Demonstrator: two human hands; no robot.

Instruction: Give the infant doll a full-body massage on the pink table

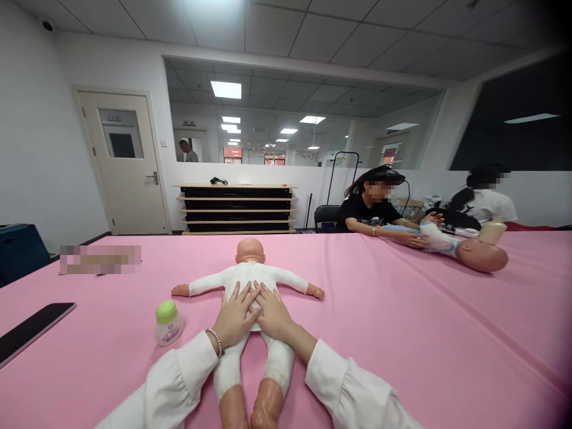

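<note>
A baby doll [250, 273] with a white cloth body lies on the pink table, its head away from me and its arms stretched out sideways. My left hand [235, 313] rests flat on the left side of its torso, fingers spread and pointing up the body. On the right side of the torso lies my right hand [273, 314], also flat with its fingers apart. The fingertips of both hands come together near the middle. Left of the doll stands a small bottle [168, 325] with a green cap.
A dark flat phone or tablet [33, 330] lies at the table's left. Across the pink tabletop [393, 333], a person in black [369, 211] handles another doll [480, 253], with a pale bottle [492, 231] beside it. A second person [485, 199] sits farther right.
</note>
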